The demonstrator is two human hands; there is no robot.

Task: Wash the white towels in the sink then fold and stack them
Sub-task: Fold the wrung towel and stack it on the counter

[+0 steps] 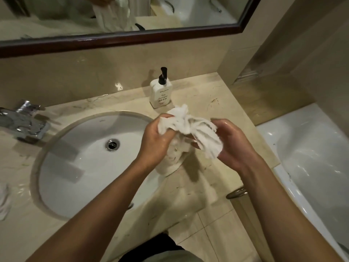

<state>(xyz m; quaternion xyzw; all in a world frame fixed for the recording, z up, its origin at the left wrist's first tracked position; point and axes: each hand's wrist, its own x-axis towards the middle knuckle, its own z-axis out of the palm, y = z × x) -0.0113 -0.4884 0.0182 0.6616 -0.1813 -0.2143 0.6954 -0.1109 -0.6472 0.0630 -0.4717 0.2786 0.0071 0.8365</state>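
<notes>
- Holding a bunched white towel (190,123) above the table (217,95), beside the sink (79,154).
- Left hand (154,140) and right hand (234,144) are both gripping it, fingers curled.

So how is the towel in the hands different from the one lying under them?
The held towel is up in the air, bunched and gripped by the left hand and right hand. The towel on the counter rests at the sink edge in a tidier lump, with no hand on it. Both are white.
</notes>
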